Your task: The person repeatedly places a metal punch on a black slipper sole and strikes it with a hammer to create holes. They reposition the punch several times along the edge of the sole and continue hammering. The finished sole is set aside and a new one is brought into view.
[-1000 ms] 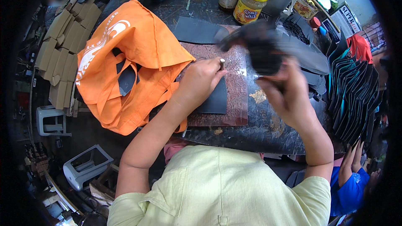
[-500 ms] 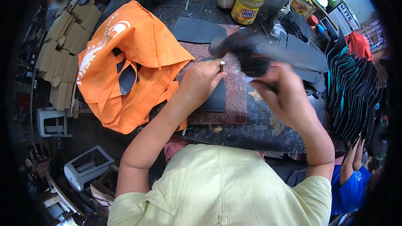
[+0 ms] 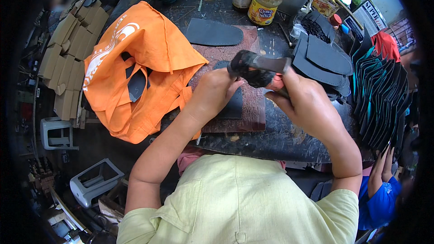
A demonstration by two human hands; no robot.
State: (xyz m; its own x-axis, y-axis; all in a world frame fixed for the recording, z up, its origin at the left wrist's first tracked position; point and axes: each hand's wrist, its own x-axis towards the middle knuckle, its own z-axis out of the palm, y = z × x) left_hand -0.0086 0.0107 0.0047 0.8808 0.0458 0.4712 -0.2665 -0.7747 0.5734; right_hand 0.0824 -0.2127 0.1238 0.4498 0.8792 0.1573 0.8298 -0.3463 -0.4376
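My left hand [image 3: 211, 94] is closed around a metal punch, its fist low over a black insole-shaped piece [image 3: 232, 108]. That piece lies on a worn reddish-brown board [image 3: 254, 114]. The hammer head now covers the punch's end, and the fist hides its lower part. My right hand [image 3: 309, 104] grips a hammer [image 3: 257, 68] by its handle, the dark head right at the top of my left fist. Another black insole-shaped piece [image 3: 213, 32] rests across the board's far edge.
An orange cloth bag [image 3: 149, 58] lies left of the board. Two jars [image 3: 266, 4] stand at the back. Stacked black pieces [image 3: 323, 58] and a long row of black sheets [image 3: 377, 99] line the right side. A person in a blue shirt [image 3: 379, 203] is at the lower right.
The hammer, blurred and raised to the right of the punch before, has come down and left onto the punch's top. My left hand has hardly moved.
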